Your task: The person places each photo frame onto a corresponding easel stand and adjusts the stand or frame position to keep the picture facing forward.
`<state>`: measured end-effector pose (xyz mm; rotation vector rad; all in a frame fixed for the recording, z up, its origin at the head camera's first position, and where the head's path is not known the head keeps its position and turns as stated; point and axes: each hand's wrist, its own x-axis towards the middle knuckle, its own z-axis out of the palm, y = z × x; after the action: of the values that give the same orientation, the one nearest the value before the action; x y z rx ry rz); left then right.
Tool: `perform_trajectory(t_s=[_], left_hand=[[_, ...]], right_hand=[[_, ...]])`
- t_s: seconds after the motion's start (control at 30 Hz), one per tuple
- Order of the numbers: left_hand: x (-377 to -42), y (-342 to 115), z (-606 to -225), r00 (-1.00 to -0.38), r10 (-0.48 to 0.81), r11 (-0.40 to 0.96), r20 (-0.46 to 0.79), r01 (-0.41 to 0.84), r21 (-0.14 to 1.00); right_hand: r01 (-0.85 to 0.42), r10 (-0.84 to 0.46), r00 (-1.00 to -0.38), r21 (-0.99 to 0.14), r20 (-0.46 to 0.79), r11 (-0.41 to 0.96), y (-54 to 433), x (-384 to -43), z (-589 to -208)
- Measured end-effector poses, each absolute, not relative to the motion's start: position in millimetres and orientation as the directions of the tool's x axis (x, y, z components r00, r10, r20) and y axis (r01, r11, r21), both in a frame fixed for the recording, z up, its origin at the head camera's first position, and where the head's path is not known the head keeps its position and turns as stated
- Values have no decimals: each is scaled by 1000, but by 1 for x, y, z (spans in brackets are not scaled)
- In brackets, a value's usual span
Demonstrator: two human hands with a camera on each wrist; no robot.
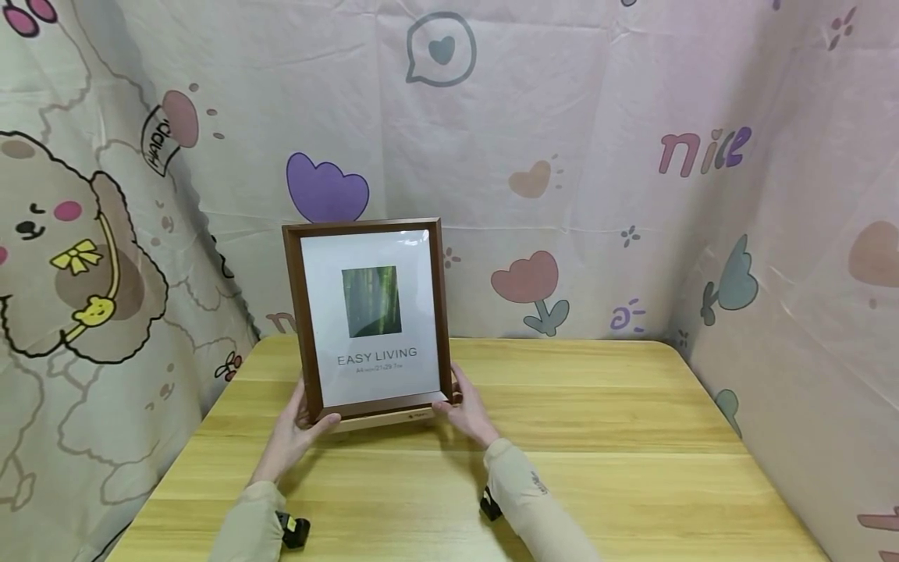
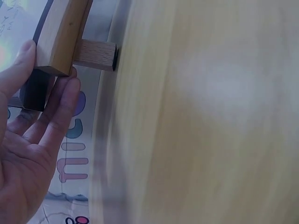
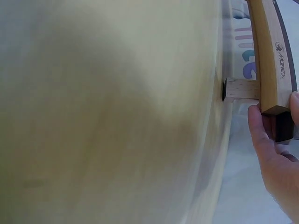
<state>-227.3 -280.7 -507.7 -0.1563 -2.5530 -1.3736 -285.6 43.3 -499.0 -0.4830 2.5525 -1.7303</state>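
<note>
A brown picture frame [image 1: 374, 312] with a green forest print and the words EASY LIVING stands nearly upright, tilted slightly, left of the table's middle. Along its bottom runs a pale wooden ledge [image 1: 386, 420], printed with small dark lettering in the right wrist view. A short wooden foot [image 2: 96, 55] with a black end sticks out beneath that ledge. My left hand [image 1: 291, 433] grips the lower left corner, thumb in front and fingers behind. At the lower right corner, my right hand [image 1: 469, 410] holds on the same way, its fingers partly hidden by the frame.
The light wooden table [image 1: 597, 437] spreads out around the frame to its edges. Behind it hangs a pale cloth backdrop [image 1: 435, 117] with cartoon prints, which also covers both sides. A black strap device [image 1: 295, 531] sits at the left sleeve.
</note>
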Motion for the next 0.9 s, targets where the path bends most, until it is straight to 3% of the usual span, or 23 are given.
perform_trajectory(t_s=[0.9], left_hand=[[-237, -246, -507, -962, 6, 518, 274, 238, 822]], right_hand=[[-181, -226, -969, -914, 101, 364, 77, -286, -497]])
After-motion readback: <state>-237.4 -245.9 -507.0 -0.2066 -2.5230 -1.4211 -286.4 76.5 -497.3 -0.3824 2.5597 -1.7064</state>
